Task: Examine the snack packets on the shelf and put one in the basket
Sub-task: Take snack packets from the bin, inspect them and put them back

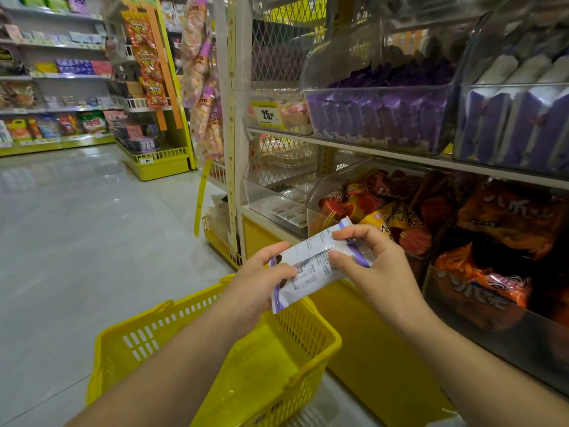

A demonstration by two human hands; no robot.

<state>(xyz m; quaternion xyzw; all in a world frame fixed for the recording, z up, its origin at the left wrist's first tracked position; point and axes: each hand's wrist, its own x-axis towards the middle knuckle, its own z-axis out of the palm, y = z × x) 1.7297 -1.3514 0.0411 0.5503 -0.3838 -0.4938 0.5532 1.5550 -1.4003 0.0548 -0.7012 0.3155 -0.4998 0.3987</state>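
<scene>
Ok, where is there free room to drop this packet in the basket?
The basket floor looks bare between its slotted walls, below the packet held by the left hand and right hand. The orange snack bins on the right are crowded.

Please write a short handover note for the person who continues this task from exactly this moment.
Left hand: grips the lower end of the white and purple snack packet.
Right hand: fingers pinch its upper end, printed back facing the camera.
The packet is held above the yellow basket, which hangs below the left forearm and looks empty.
Similar purple packets sit in the clear bin on the upper shelf.
Done: one packet taken, being examined.
Left: put it in the basket.
</scene>
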